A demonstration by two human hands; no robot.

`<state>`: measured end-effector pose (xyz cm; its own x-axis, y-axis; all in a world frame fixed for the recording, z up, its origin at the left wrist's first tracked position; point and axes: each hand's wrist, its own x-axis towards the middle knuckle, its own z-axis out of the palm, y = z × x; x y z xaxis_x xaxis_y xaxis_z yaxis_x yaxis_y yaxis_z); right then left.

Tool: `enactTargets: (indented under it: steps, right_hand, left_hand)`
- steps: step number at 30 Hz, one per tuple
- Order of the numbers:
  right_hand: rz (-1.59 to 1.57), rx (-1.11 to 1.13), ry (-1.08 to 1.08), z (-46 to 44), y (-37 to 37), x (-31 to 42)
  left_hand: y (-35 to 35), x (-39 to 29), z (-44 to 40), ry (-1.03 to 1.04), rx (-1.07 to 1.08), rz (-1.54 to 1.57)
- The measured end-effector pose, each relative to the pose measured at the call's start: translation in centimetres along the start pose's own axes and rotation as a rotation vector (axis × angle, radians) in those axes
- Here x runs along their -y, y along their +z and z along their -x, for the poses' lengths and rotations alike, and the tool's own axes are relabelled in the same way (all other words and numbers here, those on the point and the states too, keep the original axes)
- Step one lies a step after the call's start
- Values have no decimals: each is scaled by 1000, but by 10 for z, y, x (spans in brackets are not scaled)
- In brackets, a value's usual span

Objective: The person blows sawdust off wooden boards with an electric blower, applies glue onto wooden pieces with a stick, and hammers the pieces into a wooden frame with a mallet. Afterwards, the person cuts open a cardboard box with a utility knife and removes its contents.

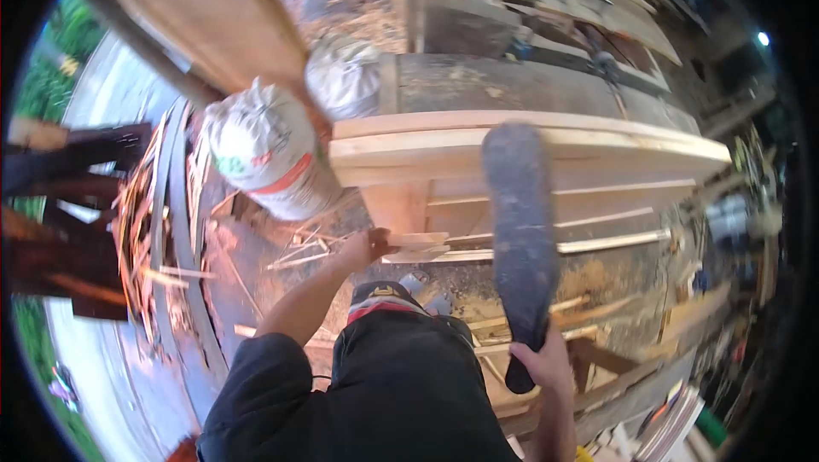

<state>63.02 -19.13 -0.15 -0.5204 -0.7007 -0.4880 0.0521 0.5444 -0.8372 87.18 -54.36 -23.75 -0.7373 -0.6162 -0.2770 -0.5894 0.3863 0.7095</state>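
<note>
My right hand point(550, 364) is wrapped round the narrow lower end of a long, dark, scuffed paddle-shaped object point(520, 223). Its broad rounded end points away from me and covers part of the stacked boards point(409, 146). Blur keeps me from telling its exact kind. My left hand point(365, 249) is closed on the near end of a short pale wood piece point(418, 240), low beside the boards' left end. Only part of the left fingers shows. More thin wood strips point(597, 243) lie along the near side of the boards.
Two tied white sacks point(277, 159) stand to the left of the boards. Wood offcuts point(153, 206) are heaped further left. Sawdust and loose strips cover the floor. A dark workbench surface point(478, 82) with tools lies beyond the boards, and a beam point(614, 402) crosses at lower right.
</note>
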Motion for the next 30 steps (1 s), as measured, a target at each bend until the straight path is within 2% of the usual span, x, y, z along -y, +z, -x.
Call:
enactTargets:
  steps: [2,4,5,8,9,12,13,14,16,19,20,22,23,26,27,29,30]
  right_hand:
    - [83,-159,-294,15,3,34]
    - [134,-161,-452,15,4,58]
    - [273,-193,-525,6,2,45]
    - [489,-69,-712,-8,24,45]
    - [481,-126,-680,-18,36,25]
    - [842,55,-119,-34,62,5]
    - [774,67,-103,-29,67,-9]
    - [704,70,-96,-26,71,-22]
    - [599,112,-136,-35,75,-13]
    - [397,118,-210,-21,76,40]
    - [346,62,-243,-14,79,55]
    - [252,-58,-306,-5,86,85]
    - [311,-164,-424,-3,90,91]
    - [297,-181,-482,-15,93,44]
    - [390,-249,-590,-21,98,15]
    - [700,-122,-241,-18,108,7]
    - [833,-66,-55,-17,111,3]
  left_hand:
    - [-13,-23,0,-110,42,30]
    - [6,1,-11,-126,-136,129]
    - [11,5,-13,-127,-217,174]
    - [15,5,-21,-191,-250,309]
    - [12,5,-20,-189,-248,280]
    - [30,26,-11,-120,-218,398]
    - [21,12,1,-167,-181,219]
    - [17,4,3,-173,-152,216]
    - [16,1,13,-211,-127,232]
    - [37,26,0,-116,-188,440]
    - [38,25,3,-92,-204,487]
    - [24,13,8,-131,-212,369]
    - [16,1,12,-145,-208,310]
    - [10,-3,11,-151,-189,350]
    - [7,-2,11,-166,-157,358]
    - [4,-4,10,-174,-80,365]
    - [21,15,-1,-125,-92,490]
